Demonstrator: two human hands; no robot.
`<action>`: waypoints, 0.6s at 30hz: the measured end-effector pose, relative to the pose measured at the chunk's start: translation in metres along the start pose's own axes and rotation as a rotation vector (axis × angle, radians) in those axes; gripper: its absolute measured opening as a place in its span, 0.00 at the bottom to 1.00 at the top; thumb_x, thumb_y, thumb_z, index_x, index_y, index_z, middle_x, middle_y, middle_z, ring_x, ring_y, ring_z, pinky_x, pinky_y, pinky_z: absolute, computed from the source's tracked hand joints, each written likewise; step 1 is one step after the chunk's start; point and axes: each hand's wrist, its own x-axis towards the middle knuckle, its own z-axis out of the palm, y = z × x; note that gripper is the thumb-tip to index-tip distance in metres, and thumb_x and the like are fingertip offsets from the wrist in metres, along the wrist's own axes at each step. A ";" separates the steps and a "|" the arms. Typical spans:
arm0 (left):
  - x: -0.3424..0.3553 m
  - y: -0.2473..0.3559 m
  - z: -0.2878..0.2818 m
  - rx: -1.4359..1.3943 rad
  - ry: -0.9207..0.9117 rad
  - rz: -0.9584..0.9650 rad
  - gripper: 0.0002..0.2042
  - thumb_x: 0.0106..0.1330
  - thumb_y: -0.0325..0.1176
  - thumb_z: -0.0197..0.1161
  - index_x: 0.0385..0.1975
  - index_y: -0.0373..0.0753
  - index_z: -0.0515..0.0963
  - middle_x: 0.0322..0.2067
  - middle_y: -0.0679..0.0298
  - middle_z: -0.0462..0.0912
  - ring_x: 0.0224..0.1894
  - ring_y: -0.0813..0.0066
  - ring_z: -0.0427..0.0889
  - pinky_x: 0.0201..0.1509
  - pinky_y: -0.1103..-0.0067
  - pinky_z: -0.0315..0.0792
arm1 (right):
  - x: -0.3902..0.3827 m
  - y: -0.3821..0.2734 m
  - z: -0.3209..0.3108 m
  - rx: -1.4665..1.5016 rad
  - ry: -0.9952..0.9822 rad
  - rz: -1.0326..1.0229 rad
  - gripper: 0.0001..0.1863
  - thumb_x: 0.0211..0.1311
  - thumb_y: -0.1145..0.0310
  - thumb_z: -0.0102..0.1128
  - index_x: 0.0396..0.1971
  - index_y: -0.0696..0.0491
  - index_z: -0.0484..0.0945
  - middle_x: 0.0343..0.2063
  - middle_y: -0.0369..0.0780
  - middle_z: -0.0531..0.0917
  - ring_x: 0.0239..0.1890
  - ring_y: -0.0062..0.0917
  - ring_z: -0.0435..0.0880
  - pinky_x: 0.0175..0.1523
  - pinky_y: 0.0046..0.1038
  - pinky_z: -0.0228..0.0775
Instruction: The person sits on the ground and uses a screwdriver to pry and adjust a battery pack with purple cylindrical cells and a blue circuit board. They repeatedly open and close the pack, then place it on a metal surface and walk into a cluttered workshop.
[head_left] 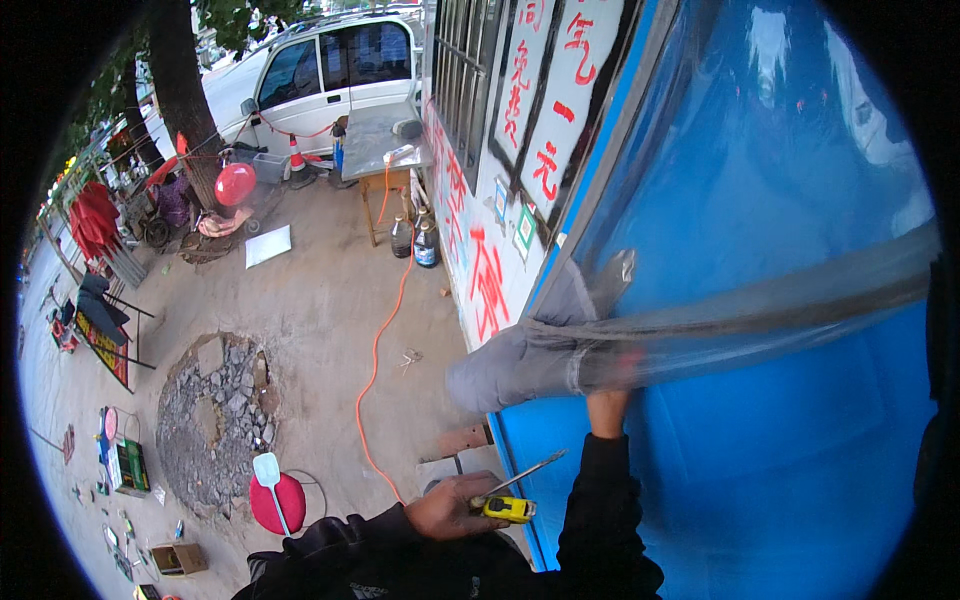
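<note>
My left hand (447, 507), low in the middle, is closed around a screwdriver (530, 473) and a yellow tape measure (512, 509). The screwdriver's metal shaft points up and to the right. With my arm stretched forward, my right hand (607, 408) reaches under or behind a clear plastic sheet (740, 315) with a dark band across it. Its fingers are blurred by the sheet, so their grip is hidden. Close by, grey cloth (520, 370) shows partly through the plastic; I cannot tell what it belongs to. A large blue panel (760, 450) lies beneath and beyond the sheet.
A white wall with red lettering (487, 285) stands ahead. An orange cord (375, 370) crosses the ground toward a table (375, 135) and dark bottles (425, 245). Left are broken rubble (225, 395), a red stool (278, 503) with a pale blue flyswatter (266, 470), and a cardboard box (178, 558).
</note>
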 end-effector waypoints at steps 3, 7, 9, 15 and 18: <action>0.011 0.000 -0.014 -0.007 0.019 0.086 0.20 0.62 0.33 0.75 0.52 0.35 0.80 0.49 0.56 0.82 0.51 0.61 0.82 0.54 0.68 0.77 | 0.017 0.030 0.020 0.380 -0.055 0.130 0.25 0.81 0.59 0.45 0.69 0.58 0.63 0.58 0.47 0.78 0.53 0.33 0.79 0.63 0.33 0.72; 0.017 -0.001 -0.039 0.098 -0.003 0.113 0.21 0.62 0.35 0.75 0.53 0.35 0.80 0.49 0.55 0.81 0.52 0.57 0.82 0.54 0.66 0.76 | 0.046 0.041 0.013 1.573 -0.329 0.539 0.27 0.83 0.55 0.42 0.71 0.56 0.62 0.59 0.45 0.77 0.53 0.33 0.79 0.63 0.30 0.72; 0.022 -0.003 -0.049 0.142 -0.033 0.137 0.22 0.62 0.36 0.75 0.53 0.34 0.79 0.49 0.54 0.80 0.52 0.57 0.81 0.54 0.67 0.76 | 0.052 0.039 0.008 2.107 -0.537 0.680 0.27 0.82 0.55 0.43 0.70 0.56 0.63 0.58 0.45 0.78 0.53 0.33 0.79 0.62 0.31 0.72; 0.050 0.006 -0.059 0.174 -0.135 0.267 0.21 0.63 0.36 0.73 0.54 0.36 0.78 0.52 0.56 0.79 0.52 0.58 0.81 0.54 0.67 0.77 | 0.030 0.032 0.008 1.819 -0.299 0.686 0.23 0.80 0.54 0.46 0.61 0.56 0.68 0.51 0.47 0.79 0.48 0.36 0.80 0.57 0.34 0.73; 0.077 0.019 -0.057 0.188 -0.232 0.382 0.21 0.65 0.38 0.71 0.53 0.35 0.76 0.54 0.55 0.78 0.51 0.58 0.82 0.52 0.67 0.79 | 0.015 0.028 0.013 1.592 -0.208 0.647 0.22 0.79 0.53 0.47 0.57 0.56 0.70 0.48 0.47 0.80 0.46 0.38 0.81 0.54 0.35 0.73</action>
